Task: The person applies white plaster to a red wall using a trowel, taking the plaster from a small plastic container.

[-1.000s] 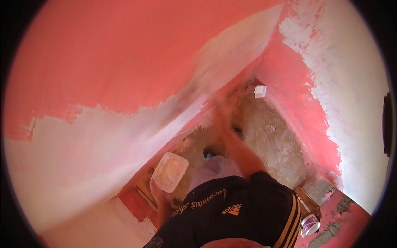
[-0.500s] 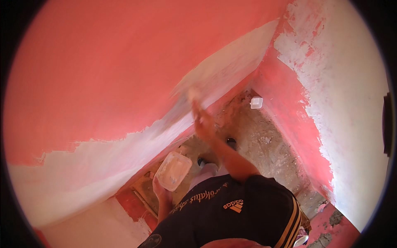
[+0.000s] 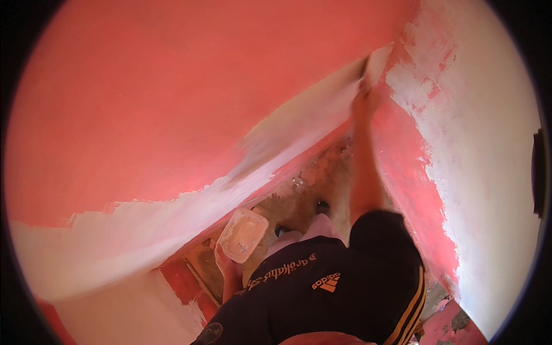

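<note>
Left hand clasps 1 shallow tub by its near side, fingers mostly hidden; mouth tipped up, probably to keep contents in and reachable. Beyond that grip, up and right: right hand at the wall's pale band. Finger closure too blurred to tell. Dark strip just past it, perhaps 1 blade set against the surface.

Lettering and a logo on the person's black shirt
The lettering, pale gold, runs aslant across the front in one line, from near left to far right. To its right stands the logo, orange slanted bars with a short word along their far edge. At the near left, a round emblem is too dim to read.
</note>
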A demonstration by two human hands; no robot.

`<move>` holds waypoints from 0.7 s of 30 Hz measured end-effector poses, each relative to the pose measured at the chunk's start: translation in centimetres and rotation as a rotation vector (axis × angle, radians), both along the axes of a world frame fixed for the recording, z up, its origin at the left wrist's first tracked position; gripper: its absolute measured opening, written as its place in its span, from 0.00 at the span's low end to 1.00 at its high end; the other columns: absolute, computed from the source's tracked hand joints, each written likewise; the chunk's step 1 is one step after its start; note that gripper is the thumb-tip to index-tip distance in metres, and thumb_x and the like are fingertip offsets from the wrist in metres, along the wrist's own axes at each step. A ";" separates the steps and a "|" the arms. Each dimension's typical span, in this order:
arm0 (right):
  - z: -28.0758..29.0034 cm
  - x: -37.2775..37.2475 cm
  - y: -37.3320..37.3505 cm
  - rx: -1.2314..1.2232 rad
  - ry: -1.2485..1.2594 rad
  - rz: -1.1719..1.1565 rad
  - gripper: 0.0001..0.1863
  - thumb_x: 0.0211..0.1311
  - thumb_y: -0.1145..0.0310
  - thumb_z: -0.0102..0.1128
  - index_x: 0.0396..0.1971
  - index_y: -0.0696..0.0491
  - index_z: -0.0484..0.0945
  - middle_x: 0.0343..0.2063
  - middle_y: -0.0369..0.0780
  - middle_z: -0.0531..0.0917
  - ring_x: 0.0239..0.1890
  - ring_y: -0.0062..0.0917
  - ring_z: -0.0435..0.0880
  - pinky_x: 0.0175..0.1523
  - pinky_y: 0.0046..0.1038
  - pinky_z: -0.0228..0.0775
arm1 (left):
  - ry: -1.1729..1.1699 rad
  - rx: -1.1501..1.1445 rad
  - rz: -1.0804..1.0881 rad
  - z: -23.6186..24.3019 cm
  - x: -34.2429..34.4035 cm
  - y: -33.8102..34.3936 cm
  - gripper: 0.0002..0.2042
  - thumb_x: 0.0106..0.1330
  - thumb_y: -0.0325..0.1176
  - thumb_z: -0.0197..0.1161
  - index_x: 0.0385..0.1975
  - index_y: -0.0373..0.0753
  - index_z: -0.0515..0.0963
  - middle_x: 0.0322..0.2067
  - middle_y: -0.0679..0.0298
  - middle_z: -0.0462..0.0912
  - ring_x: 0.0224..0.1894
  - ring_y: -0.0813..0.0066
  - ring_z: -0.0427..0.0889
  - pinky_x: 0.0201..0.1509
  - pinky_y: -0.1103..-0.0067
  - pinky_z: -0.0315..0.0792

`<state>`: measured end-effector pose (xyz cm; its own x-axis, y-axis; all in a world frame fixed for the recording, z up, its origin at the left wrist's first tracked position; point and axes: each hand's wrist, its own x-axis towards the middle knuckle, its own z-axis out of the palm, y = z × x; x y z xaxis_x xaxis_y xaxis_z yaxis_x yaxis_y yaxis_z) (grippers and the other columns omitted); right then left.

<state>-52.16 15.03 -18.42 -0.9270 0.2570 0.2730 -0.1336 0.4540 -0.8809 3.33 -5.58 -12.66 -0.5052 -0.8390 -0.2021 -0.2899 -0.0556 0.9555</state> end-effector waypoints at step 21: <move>-7.6 3.4 -2.0 -0.198 0.108 -0.037 0.16 0.77 0.58 0.50 0.37 0.52 0.84 0.24 0.34 0.78 0.29 0.31 0.79 0.41 0.33 0.75 | 0.124 0.310 0.043 -2.7 7.9 -5.9 0.23 0.80 0.44 0.46 0.60 0.31 0.72 0.56 0.56 0.80 0.57 0.64 0.81 0.61 0.72 0.75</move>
<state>-48.79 13.01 -26.04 -0.8842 0.3488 0.3106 -0.2181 0.2796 -0.9350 11.21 -11.47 -15.40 -0.5072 -0.7685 -0.3899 -0.1633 -0.3586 0.9191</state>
